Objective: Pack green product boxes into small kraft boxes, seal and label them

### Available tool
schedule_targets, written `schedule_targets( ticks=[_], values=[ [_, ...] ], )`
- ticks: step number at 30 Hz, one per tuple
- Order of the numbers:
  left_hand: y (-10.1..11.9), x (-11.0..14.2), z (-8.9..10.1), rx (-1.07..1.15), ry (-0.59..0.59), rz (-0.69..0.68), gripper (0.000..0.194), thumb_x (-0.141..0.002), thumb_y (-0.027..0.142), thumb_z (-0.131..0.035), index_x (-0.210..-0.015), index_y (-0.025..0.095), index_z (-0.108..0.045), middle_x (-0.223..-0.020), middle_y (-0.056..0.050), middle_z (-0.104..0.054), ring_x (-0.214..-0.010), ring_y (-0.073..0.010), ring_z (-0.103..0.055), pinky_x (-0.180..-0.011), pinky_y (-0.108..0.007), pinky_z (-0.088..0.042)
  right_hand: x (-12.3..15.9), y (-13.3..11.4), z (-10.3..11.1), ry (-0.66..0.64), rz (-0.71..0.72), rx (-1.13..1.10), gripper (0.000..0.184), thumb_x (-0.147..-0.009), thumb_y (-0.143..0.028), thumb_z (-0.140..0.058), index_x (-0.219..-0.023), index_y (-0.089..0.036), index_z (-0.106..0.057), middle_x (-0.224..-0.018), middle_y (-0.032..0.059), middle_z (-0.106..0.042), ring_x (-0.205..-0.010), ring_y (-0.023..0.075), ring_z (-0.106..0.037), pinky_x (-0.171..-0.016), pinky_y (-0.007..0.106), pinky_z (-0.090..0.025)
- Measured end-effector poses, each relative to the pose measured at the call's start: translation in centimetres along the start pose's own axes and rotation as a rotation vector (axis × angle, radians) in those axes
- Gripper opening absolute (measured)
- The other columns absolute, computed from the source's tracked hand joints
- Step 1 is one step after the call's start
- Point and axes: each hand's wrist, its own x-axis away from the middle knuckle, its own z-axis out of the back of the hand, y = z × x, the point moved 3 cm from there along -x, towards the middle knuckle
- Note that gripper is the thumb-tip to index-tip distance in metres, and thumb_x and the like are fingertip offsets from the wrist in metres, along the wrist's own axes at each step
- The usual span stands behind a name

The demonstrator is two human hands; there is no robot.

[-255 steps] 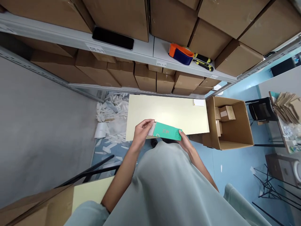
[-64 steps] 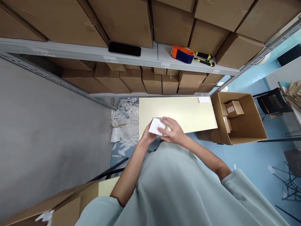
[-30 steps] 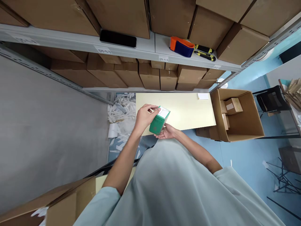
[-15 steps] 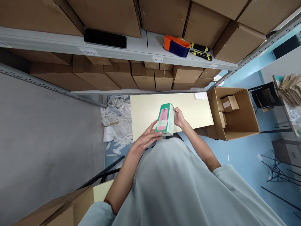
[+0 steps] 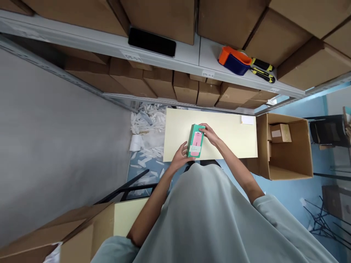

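Observation:
A small green product box (image 5: 195, 141) with a pink device pictured on its front is held between my two hands over the pale yellow tabletop (image 5: 230, 140). My left hand (image 5: 181, 157) grips its lower left, thumb along the bottom edge and fingers at the side. At the upper right corner, my right hand (image 5: 210, 133) has its fingers over the front face. The front of the box faces up towards me, and its far side is hidden.
A white card or small box (image 5: 247, 119) lies at the tabletop's right end. Beside it stands an open carton (image 5: 290, 170) holding small boxes. Ahead, a shelf (image 5: 189, 60) bears cartons, a phone (image 5: 152, 42), an orange-and-blue tape dispenser (image 5: 234, 60) and cutters (image 5: 262, 69). Paper scraps (image 5: 150, 140) lie left.
The box has turned so its front faces me more squarely and its right side no longer shows. My right hand has shifted from its side onto the upper front corner. The view has swung left.

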Motion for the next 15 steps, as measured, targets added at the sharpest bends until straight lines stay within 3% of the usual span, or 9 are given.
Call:
schedule_targets(
  ticks=[5, 9, 15],
  values=[
    [-2.0, -2.5, 1.7, 0.077, 0.16, -0.036, 0.116, -0.051, 0.039, -0.11, -0.155, 0.022, -0.062, -0.165, -0.021, -0.061, -0.153, -0.0433, -0.06, -0.123, -0.059, -0.057, -6.0, 0.2, -3.3, -0.149, 0.077, 0.208, 0.039, -0.081, -0.045, -0.083, -0.113, -0.026, -0.072, -0.108, -0.0014, -0.072, -0.096, 0.0196, -0.063, -0.087, 0.031, -0.054],
    [-2.3, -5.4, 3.6, 0.144, 0.292, -0.045, 0.107, -0.052, 0.032, -0.108, -0.15, 0.022, -0.065, -0.159, -0.02, -0.067, -0.147, -0.0412, -0.065, -0.122, -0.059, -0.057, -11.6, 0.0, -6.1, -0.253, 0.11, 0.29, 0.04, -0.088, -0.046, -0.079, -0.121, -0.026, -0.073, -0.113, 0.0012, -0.074, -0.094, 0.0196, -0.065, -0.088, 0.033, -0.057],
    [-2.7, -9.2, 6.3, 0.243, 0.512, -0.019, 0.098, -0.05, 0.024, -0.103, -0.142, 0.021, -0.071, -0.154, -0.018, -0.072, -0.147, -0.0389, -0.065, -0.122, -0.055, -0.056, -18.2, 1.4, -8.1, -0.162, 0.147, 0.441, 0.04, -0.092, -0.046, -0.069, -0.126, -0.026, -0.072, -0.116, 0.0033, -0.077, -0.091, 0.0208, -0.065, -0.092, 0.035, -0.059]
  ],
)
